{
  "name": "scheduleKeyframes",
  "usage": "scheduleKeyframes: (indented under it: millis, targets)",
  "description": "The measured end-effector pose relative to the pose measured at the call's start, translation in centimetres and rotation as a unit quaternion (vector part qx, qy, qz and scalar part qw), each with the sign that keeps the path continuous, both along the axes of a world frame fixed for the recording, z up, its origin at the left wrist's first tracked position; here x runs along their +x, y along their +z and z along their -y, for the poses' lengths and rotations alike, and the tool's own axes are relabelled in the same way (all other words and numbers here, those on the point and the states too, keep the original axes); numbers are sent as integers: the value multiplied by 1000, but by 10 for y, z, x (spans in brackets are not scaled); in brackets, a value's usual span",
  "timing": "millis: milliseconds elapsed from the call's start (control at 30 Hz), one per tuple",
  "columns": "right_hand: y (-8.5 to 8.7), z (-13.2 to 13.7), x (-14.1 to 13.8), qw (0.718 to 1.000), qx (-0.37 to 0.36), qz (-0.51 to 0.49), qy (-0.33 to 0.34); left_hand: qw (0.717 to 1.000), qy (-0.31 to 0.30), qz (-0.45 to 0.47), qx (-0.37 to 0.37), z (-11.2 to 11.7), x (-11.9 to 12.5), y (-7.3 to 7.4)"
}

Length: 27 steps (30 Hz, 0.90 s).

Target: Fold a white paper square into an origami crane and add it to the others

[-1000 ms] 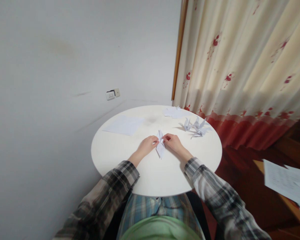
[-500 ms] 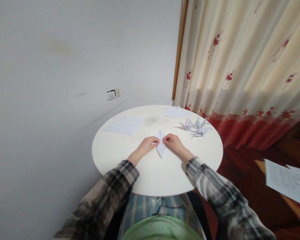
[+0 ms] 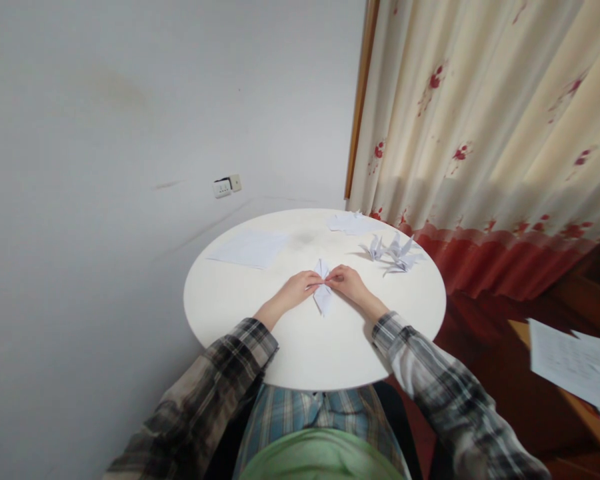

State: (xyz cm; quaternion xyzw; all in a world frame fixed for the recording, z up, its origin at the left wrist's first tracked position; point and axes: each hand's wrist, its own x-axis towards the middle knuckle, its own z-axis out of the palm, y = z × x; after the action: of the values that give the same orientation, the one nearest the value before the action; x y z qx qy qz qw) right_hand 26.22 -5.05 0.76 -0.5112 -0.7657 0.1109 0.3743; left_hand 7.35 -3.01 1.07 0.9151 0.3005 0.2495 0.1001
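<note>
A piece of folded white paper, a long pointed diamond, lies before me on the round white table. My left hand pinches its middle from the left, fingertips closed on the paper. From the right, my right hand pinches the same middle, its fingertips almost meeting those of the left. The fingers cover the paper's centre; its two points show above and below them. Several folded paper cranes sit close together to the right, beyond my right hand.
A flat white sheet lies at the table's far left. More paper rests at the back edge. The wall borders the left side, a curtain the right. Written sheets lie on a lower surface at right.
My fingertips have come closer together over the paper's middle, covering more of it. The paper and the cranes stay where they were.
</note>
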Motion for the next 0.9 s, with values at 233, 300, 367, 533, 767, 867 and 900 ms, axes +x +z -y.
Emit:
scheduleKeyframes:
  millis: [233,300,367,533,767,867,900]
  targets:
    - [-6,-4,2,1000,-7,-19,9,996,26,63,-61,-5,0,-6]
    - [-6,-5,2,999,-8,-24,30,993,23,80,-83,-7,0,-7]
    - [-6,-5,3,998,-9,-28,47,992,16,85,-96,-9,-1,-8]
    - [-5,-6,4,998,-13,-10,60,990,19,90,-110,-9,-1,-8]
    - [-8,-8,7,999,6,36,-34,995,6,67,-72,-4,0,-7]
    - [-8,-9,7,999,-2,44,-18,998,-6,48,-44,-2,1,-5]
    - [-7,-9,8,999,-7,47,-8,998,-8,42,-36,-1,1,-4]
